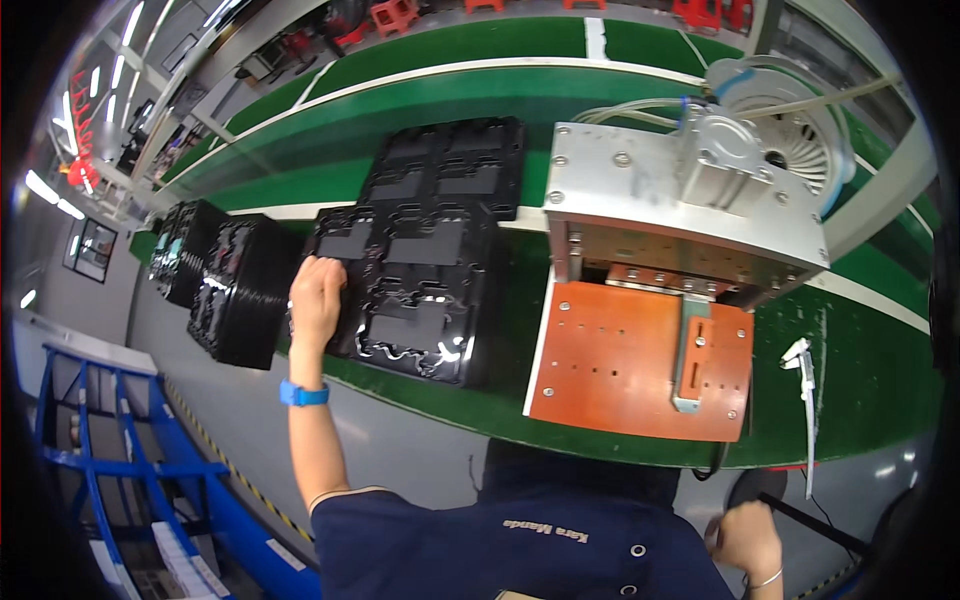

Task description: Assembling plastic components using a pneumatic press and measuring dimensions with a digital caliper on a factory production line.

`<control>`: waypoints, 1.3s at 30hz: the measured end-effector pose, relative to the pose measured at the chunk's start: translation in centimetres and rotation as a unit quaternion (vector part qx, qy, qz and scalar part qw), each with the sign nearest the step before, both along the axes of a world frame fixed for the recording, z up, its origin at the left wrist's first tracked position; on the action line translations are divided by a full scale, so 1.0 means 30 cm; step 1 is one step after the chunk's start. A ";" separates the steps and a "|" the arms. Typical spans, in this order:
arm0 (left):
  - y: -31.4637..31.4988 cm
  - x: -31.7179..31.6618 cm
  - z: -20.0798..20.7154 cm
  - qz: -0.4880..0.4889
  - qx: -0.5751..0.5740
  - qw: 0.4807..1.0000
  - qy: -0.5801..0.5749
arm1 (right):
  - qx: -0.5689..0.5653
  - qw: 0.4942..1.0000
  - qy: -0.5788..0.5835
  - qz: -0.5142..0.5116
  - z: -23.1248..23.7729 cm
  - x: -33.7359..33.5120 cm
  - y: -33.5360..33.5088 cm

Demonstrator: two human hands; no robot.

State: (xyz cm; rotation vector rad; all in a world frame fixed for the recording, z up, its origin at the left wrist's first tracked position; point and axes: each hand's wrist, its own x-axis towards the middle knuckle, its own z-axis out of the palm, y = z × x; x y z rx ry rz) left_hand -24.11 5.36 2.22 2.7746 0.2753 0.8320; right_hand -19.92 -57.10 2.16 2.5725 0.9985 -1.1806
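Glossy black moulded tray stack (415,295), recessed pockets on top, sits flat at the near edge of the green counter (860,350), left-centre.

1. The left hand (316,290) curls over the black tray (410,290); its fingertips are hidden.
2. The right hand (748,540) sits low (grip unreadable), wrist cut by the edge.
3. The press (680,210) hides the orange plate's (620,360) rear.
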 end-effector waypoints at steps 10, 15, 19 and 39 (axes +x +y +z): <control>0.046 -0.044 -0.029 0.046 -0.073 0.996 0.004 | 0.154 0.975 0.158 0.034 -0.208 -0.020 0.140; 0.037 -0.058 -0.020 0.099 -0.010 0.995 -0.015 | 0.219 0.949 0.224 0.023 -0.270 -0.038 0.153; 0.060 -0.094 -0.041 0.112 -0.091 0.989 -0.041 | 0.254 0.927 0.276 0.017 -0.382 -0.051 -0.089; 0.201 -0.088 -0.117 0.055 -0.182 0.981 -0.051 | 0.820 0.384 -0.423 0.035 0.303 0.108 0.745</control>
